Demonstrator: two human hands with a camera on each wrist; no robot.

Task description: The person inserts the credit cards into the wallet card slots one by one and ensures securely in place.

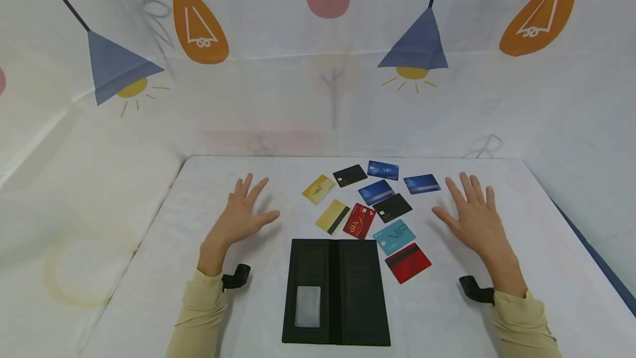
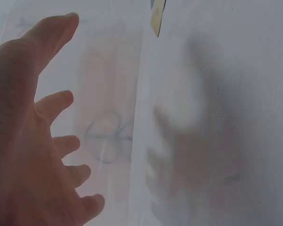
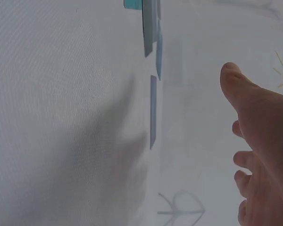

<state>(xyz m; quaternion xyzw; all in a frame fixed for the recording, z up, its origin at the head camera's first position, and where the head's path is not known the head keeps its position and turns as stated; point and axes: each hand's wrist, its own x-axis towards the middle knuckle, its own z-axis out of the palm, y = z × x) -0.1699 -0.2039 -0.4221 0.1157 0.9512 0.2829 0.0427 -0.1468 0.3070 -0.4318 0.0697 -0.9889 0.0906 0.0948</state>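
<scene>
My left hand is held over the table to the left of the cards, its fingers spread and nothing in it. To the right of the cards, my right hand has its fingers spread too and holds nothing. Between the hands lie several cards: gold ones like the gold card, a black card, a blue card, a teal card and a red card. In front of them a black card wallet lies unfolded, with a clear window on its left half.
A white table carries everything. Behind it rises a pale cloth wall printed with lamps and bulbs. A dark wrist camera mount juts from the left sleeve, and another mount from the right sleeve.
</scene>
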